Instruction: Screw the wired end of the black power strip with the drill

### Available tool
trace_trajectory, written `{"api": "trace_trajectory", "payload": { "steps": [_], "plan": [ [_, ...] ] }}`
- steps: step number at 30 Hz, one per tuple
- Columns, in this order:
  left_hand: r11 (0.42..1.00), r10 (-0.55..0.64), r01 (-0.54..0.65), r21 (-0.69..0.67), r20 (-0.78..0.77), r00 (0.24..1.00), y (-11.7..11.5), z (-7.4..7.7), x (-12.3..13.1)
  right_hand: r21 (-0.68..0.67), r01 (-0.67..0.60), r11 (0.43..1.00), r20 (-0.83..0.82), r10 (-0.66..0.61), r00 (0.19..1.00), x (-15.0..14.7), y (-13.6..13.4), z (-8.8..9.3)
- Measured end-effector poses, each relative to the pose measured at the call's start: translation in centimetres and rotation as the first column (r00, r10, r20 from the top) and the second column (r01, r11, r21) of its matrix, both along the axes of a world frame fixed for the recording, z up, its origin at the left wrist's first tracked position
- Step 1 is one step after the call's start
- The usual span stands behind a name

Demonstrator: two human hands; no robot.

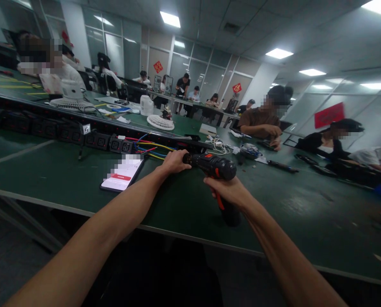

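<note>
A black and orange cordless drill point(220, 167) points left, its battery base low over the green table. My right hand point(227, 189) is wrapped round its handle. My left hand point(175, 163) is at the drill's front end, thumb and forefinger curled close about the tip. What those fingers grip is hidden. Beside this hand runs a long black power strip point(102, 141) with a row of sockets. Red, yellow and blue wires point(152, 147) lie exposed in its open end, just behind my left hand. A phone point(122, 172) with a lit screen lies left of my forearm.
Behind the strip are fan parts, with a white fan grille point(161, 122) and a white container point(146, 105). A white cable point(220, 147) lies coiled beyond the drill. Further right is a dark bar-shaped tool point(283, 166). Several people work round the tables, one in a brown shirt point(257, 113).
</note>
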State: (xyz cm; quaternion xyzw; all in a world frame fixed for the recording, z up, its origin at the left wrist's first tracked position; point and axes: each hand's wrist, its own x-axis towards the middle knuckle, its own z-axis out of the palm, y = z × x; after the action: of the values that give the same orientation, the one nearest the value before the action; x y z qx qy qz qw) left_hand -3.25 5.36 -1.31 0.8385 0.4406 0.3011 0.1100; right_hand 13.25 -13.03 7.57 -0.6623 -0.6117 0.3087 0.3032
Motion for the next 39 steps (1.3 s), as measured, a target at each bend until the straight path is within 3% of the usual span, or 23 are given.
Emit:
{"api": "trace_trajectory", "payload": {
  "steps": [10,39],
  "plan": [
    [1.000,0.014,-0.014,-0.017,-0.008,1.000,0.22,-0.01,0.14,-0.053,0.028,0.998,0.036,-0.026,0.999,0.59,0.60,0.08],
    [1.000,0.008,-0.008,-0.018,-0.008,1.000,0.38,-0.20,0.08,0.003,0.009,1.000,0.036,-0.009,0.999,0.58,0.45,-0.20]
  ]
}}
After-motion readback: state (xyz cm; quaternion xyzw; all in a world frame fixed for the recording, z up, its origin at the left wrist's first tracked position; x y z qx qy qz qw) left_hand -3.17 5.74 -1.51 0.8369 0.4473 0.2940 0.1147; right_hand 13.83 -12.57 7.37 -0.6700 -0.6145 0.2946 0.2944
